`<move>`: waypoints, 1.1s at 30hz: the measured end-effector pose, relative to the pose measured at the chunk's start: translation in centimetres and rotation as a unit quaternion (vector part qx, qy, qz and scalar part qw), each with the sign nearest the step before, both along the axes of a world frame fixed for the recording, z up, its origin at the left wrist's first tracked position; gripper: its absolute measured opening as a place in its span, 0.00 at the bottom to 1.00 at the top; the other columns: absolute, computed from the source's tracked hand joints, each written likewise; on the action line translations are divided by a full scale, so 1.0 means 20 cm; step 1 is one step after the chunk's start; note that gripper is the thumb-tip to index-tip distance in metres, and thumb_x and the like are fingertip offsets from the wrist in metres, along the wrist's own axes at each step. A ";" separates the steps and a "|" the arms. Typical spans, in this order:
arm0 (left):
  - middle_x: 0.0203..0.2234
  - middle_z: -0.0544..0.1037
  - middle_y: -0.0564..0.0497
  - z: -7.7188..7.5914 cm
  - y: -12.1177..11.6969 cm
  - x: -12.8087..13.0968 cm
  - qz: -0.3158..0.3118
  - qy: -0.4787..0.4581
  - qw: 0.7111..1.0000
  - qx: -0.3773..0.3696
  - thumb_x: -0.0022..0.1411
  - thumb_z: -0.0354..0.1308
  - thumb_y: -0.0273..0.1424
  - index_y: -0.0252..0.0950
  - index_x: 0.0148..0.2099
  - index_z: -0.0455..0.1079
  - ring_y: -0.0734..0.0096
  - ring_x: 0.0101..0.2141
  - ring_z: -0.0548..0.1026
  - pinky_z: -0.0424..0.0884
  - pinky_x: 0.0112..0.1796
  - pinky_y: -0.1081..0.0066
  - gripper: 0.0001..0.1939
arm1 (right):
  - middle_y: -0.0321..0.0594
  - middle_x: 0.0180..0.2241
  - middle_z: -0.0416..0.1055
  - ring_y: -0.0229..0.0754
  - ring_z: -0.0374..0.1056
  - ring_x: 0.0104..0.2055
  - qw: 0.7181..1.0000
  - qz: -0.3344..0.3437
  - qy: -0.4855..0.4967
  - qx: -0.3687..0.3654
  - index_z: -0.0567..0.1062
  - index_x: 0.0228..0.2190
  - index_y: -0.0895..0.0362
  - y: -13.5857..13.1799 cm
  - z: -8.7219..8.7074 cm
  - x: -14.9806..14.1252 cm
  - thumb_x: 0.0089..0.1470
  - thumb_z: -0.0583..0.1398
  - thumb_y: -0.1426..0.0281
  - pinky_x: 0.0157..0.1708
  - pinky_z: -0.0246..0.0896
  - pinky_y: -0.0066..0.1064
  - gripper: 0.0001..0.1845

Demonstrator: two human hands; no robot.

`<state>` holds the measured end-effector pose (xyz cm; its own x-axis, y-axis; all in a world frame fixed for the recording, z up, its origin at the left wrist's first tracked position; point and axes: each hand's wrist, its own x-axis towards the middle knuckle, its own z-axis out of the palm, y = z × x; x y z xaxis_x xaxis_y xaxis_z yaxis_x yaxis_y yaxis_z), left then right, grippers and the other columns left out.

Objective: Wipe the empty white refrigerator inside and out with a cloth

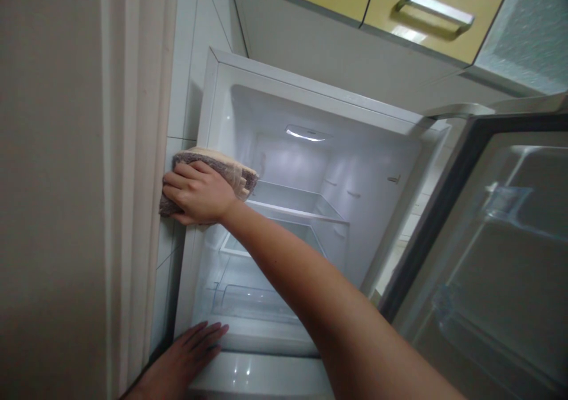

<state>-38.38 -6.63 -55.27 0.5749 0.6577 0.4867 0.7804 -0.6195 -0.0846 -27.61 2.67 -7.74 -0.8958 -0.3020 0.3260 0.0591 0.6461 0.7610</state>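
My right hand (199, 192) reaches across to the left edge of an open refrigerator (319, 99). Its fingers are wrapped round a folded grey-brown and beige cloth (222, 162), pressed against the front frame on that side. Lower down, my left hand (197, 347) has its fingers stretched out at the bottom left of the compartment and holds nothing. Behind my right forearm are a glass shelf (297, 202) and a clear drawer (252, 298), each partly hidden.
The refrigerator door (501, 258) swings out on the right, with clear door bins. Yellow cabinets (426, 27) with metal handles hang above. A pale door frame (133, 181) and tiled wall (181, 92) stand close on the left.
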 end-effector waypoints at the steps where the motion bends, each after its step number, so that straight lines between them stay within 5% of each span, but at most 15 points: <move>1: 0.81 0.49 0.50 0.00 0.00 0.00 0.000 0.002 1.000 0.000 0.55 0.73 0.44 0.55 0.81 0.49 0.49 0.76 0.57 0.54 0.75 0.49 0.57 | 0.48 0.55 0.74 0.57 0.65 0.60 1.000 0.000 -0.003 0.000 0.79 0.48 0.56 0.00 -0.01 0.00 0.68 0.60 0.61 0.62 0.60 0.50 0.14; 17: 0.81 0.52 0.48 0.01 0.00 -0.01 0.016 0.012 0.995 -0.097 0.55 0.73 0.41 0.52 0.78 0.60 0.46 0.77 0.57 0.54 0.75 0.48 0.50 | 0.50 0.56 0.73 0.54 0.63 0.62 0.998 0.020 -0.057 -0.024 0.76 0.50 0.62 0.03 -0.26 -0.02 0.70 0.60 0.62 0.64 0.57 0.46 0.16; 33: 0.80 0.55 0.48 0.05 0.00 -0.01 -0.003 -0.009 0.997 -0.076 0.55 0.72 0.43 0.53 0.78 0.60 0.47 0.76 0.58 0.54 0.74 0.48 0.50 | 0.50 0.52 0.73 0.53 0.65 0.60 0.993 0.061 -0.094 -0.037 0.75 0.49 0.62 0.06 -0.54 -0.05 0.72 0.55 0.66 0.63 0.56 0.45 0.14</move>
